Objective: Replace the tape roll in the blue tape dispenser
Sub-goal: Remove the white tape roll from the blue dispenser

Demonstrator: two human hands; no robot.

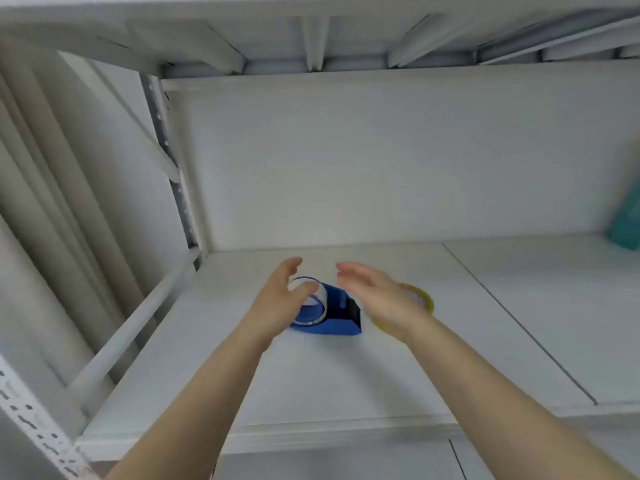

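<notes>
The blue tape dispenser (pixel 337 318) lies on the white shelf (pixel 311 375), its black cutter end pointing right. A nearly clear tape roll (pixel 317 299) sits in its left end. My left hand (pixel 282 299) hovers at the dispenser's left side, fingers apart, thumb near the roll; whether it touches is unclear. My right hand (pixel 375 297) is open above the dispenser's right side, holding nothing. A yellowish tape roll (pixel 420 297) lies flat on the shelf behind my right hand, partly hidden by it.
The shelf has a white back wall (pixel 381 161) and a metal upright (pixel 173 168) at the left. Another shelf board hangs overhead. A teal packet (pixel 627 216) leans at the far right. A seam in the shelf board runs diagonally on the right.
</notes>
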